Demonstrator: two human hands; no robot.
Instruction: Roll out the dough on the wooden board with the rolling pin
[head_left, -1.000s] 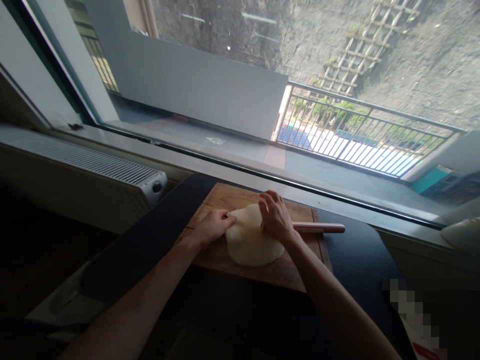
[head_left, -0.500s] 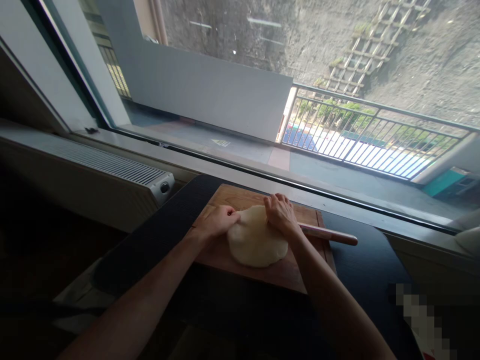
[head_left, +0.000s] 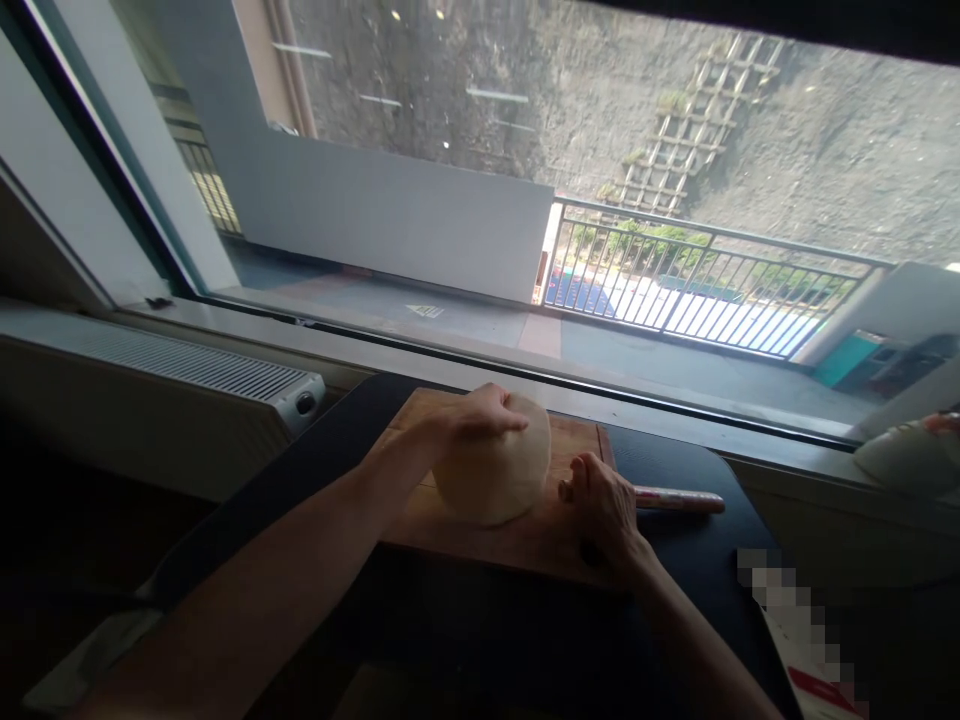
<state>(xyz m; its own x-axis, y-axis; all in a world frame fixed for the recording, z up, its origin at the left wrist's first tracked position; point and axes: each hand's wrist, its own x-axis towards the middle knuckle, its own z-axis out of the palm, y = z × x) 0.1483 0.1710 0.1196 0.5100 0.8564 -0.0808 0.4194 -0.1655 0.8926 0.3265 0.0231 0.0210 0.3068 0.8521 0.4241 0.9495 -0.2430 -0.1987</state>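
A flat, pale round of dough [head_left: 491, 482] lies on a wooden board [head_left: 517, 552]. My left hand [head_left: 484, 410] is closed on the far part of the dough, its thumb on top; the fingertips beneath are hidden. To the right of the dough, my right hand [head_left: 604, 502] is wrapped round a wooden rolling pin [head_left: 681, 500]. One end of the pin sticks out on the left of that hand, over the board. Its other end reaches right, past the board's edge.
The board rests on a dark table [head_left: 679, 462] that stands against a window sill [head_left: 360, 355]. A white radiator [head_left: 172, 375] is on the left. A rounded pale object [head_left: 904, 455] sits on the sill at the right. Outside the glass are a railing and a rock slope.
My right hand has left the dough and taken hold of the rolling pin, moving it nearer. My left hand has shifted right along the dough's far edge. The camera view has also shifted.
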